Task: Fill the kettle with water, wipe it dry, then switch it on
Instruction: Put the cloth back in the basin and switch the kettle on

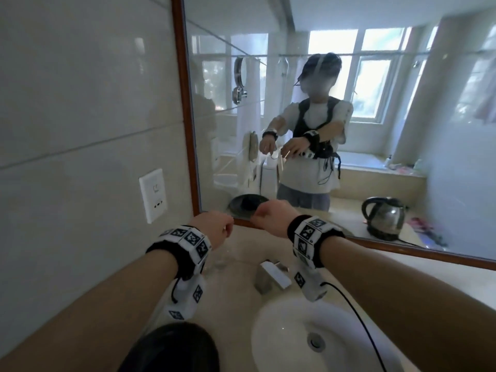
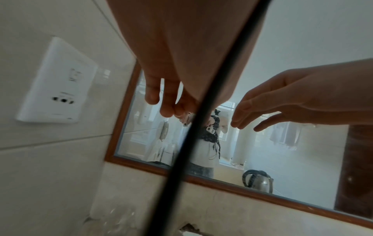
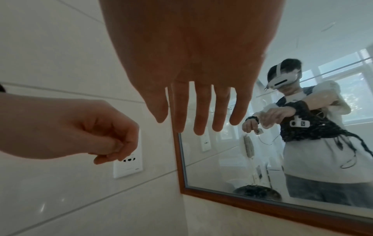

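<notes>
The steel kettle with a black handle shows only as a reflection at the mirror's lower right, also in the left wrist view. A black round base is reflected behind my hands. Both hands hover side by side above the counter's back left corner. My left hand pinches its fingertips together. The mirror shows a small pale thing with a thin dark cord hanging from it. My right hand holds nothing, and its fingers point straight down.
A white wall socket sits on the tiled wall left of the wood-framed mirror. Below my wrists are a chrome tap and a white basin. Something clear, like a glass or wrap, lies on the beige counter.
</notes>
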Tool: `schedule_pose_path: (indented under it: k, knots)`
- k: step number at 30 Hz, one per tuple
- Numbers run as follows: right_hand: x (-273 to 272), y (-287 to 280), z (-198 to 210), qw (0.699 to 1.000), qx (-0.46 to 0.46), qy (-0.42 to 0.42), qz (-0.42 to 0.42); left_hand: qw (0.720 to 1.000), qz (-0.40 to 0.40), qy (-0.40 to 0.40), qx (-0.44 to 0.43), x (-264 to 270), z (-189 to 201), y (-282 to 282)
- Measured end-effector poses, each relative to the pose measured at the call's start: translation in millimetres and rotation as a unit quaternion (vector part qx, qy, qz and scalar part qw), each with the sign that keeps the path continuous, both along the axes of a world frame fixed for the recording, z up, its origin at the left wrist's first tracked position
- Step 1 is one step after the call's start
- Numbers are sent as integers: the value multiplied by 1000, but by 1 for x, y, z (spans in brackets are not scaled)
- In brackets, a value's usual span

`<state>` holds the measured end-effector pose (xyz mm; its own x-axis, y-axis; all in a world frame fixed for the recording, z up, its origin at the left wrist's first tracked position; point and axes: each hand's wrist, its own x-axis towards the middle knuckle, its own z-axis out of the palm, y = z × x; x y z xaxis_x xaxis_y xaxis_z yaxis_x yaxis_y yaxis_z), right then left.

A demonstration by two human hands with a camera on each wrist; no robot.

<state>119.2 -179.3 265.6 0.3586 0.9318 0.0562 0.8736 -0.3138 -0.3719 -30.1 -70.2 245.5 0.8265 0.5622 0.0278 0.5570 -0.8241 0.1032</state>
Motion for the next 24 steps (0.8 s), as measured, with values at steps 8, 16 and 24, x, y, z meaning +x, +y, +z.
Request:
schedule_pose_path:
  k: [8,16,24]
  knots:
    - [63,-74,-8,996,5,22,-86,994,-97,-14,39,83,7,-56]
    - [130,-196,-35,977,10,45,-210,977,-214,14,5,171,-23,-142]
    - [144,-332,-97,947,-30,75,-311,937,-338,85,-37,236,-93,-232]
